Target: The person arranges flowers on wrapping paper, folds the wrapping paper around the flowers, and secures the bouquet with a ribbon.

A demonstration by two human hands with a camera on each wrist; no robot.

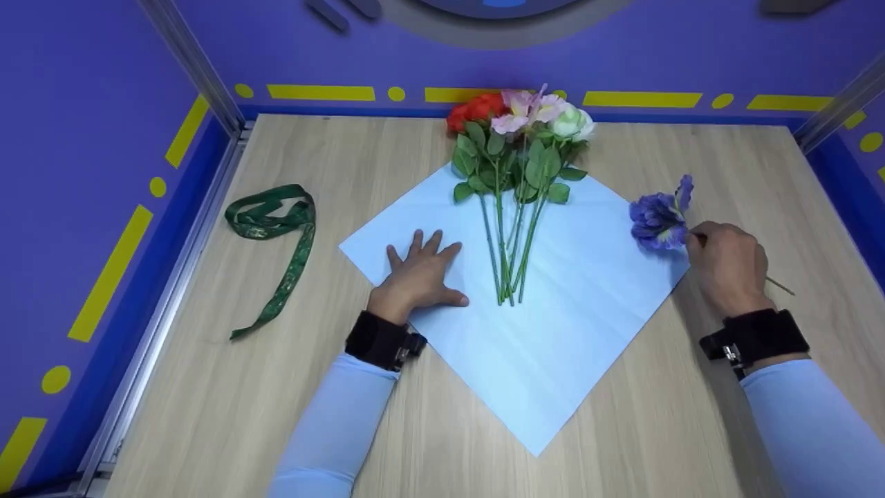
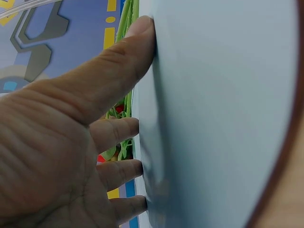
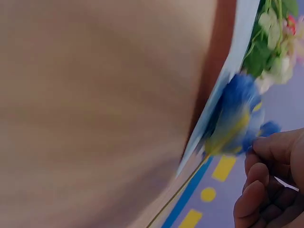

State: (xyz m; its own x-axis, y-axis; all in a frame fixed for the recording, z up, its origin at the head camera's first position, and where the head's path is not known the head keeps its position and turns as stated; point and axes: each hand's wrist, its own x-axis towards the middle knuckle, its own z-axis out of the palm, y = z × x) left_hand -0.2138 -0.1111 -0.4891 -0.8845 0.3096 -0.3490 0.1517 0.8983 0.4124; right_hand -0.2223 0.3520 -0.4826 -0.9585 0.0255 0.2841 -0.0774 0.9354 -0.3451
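A sheet of light blue wrapping paper (image 1: 553, 366) lies cornerwise on the table. My left hand (image 1: 418, 279) rests on its left part with fingers spread, the fingertips and thumb touching the paper in the left wrist view. At the paper's right corner, my right hand (image 1: 729, 266) pinches a purple iris (image 1: 657, 220) by its bloom, between thumb and forefinger. Its thin stem (image 3: 173, 197) runs out past the hand. Several green-stemmed flowers lie together on the paper's upper middle: a red bloom (image 1: 477, 111), a pink one (image 1: 522, 111) and a white one (image 1: 572, 123).
A dark green ribbon (image 1: 276, 221) lies loosely looped on the wooden table (image 1: 332, 159), left of the paper. Purple panels with yellow marks (image 1: 643, 100) stand at the back and sides.
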